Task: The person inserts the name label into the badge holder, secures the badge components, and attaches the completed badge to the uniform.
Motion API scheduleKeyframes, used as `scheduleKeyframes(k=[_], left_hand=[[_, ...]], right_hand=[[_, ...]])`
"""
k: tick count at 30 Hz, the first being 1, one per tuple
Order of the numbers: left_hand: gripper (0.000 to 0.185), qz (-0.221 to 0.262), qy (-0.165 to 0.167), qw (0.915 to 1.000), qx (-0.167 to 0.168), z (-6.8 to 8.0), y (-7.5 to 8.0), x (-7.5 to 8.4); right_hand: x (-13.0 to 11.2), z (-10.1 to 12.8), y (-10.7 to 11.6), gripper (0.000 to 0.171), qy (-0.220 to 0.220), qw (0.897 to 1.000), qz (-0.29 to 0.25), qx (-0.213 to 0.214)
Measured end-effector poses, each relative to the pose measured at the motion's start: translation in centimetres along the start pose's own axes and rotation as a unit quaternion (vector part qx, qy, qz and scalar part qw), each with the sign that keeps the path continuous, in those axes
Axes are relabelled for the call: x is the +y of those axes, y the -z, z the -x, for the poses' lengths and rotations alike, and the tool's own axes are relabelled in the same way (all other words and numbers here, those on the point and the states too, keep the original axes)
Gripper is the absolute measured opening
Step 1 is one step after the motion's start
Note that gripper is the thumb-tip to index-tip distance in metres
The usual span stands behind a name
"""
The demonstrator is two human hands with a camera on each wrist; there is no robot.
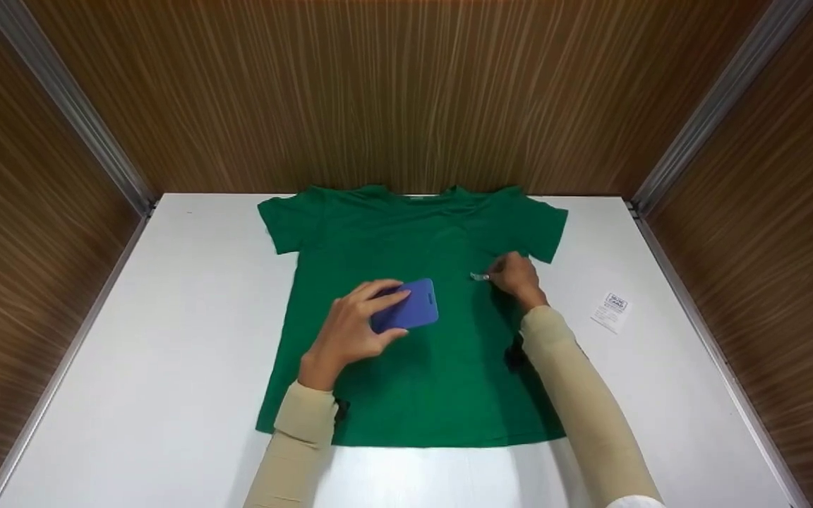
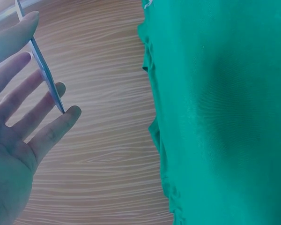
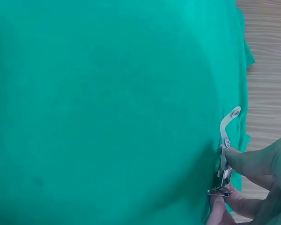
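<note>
Over the green T-shirt (image 1: 385, 240), my left hand (image 1: 350, 328) holds a flat purple badge holder (image 1: 419, 305) with a slot near one short edge. In the left wrist view the holder (image 2: 47, 72) appears edge-on, pinched between thumb and fingertips. My right hand (image 1: 517, 275) is near the sleeve at the shirt's right side and pinches a small badge clip (image 1: 480, 276). The right wrist view shows the clip's pale snap strap (image 3: 229, 119) sticking out past the thumb, with its metal part partly hidden by the fingers.
The T-shirt lies spread flat on a white table (image 1: 188, 317), collar toward the back. A small white printed card (image 1: 611, 312) lies on the table at the right. Wood-grain panels (image 1: 406, 92) stand behind and on both sides.
</note>
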State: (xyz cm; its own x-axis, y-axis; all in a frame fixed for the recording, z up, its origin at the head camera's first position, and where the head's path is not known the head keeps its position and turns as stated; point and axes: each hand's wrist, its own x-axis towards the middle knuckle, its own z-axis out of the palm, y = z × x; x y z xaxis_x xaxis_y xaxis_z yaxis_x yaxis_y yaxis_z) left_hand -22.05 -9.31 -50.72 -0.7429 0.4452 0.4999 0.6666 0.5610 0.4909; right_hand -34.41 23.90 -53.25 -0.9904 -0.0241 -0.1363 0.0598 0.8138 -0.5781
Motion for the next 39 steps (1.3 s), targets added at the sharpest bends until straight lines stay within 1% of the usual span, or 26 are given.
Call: scheduleKeyframes(k=[4, 8, 17, 26, 31, 39], left_hand=[[0.060, 0.003, -0.001, 1.0000, 0.004, 0.0, -0.1, 0.0], [0.060, 0.003, -0.001, 1.0000, 0.004, 0.0, -0.1, 0.1], [0.060, 0.001, 0.003, 1.0000, -0.001, 0.0, -0.1, 0.2], [0.061, 0.005, 0.005, 1.0000, 0.000, 0.0, -0.2, 0.1], [0.061, 0.005, 0.005, 1.0000, -0.001, 0.0, -0.2, 0.1], [0.059, -0.006, 0.000, 1.0000, 0.001, 0.0, -0.1, 0.1]], right_hand=[[0.0, 0.1, 0.0, 0.023, -0.004, 1.000, 0.004, 0.012], [0.0, 0.1, -0.1, 0.022, -0.012, 1.000, -0.004, 0.017], [0.0, 0.1, 0.1, 0.022, -0.015, 1.000, -0.008, 0.008], [-0.2, 0.3, 0.1, 0.025, 0.000, 1.000, -0.002, 0.009], [-0.9, 0.8, 0.5, 0.028, 0.017, 1.000, 0.003, 0.013], [-2.0, 2.1, 1.4, 0.029, 0.036, 0.999, -0.034, -0.019]])
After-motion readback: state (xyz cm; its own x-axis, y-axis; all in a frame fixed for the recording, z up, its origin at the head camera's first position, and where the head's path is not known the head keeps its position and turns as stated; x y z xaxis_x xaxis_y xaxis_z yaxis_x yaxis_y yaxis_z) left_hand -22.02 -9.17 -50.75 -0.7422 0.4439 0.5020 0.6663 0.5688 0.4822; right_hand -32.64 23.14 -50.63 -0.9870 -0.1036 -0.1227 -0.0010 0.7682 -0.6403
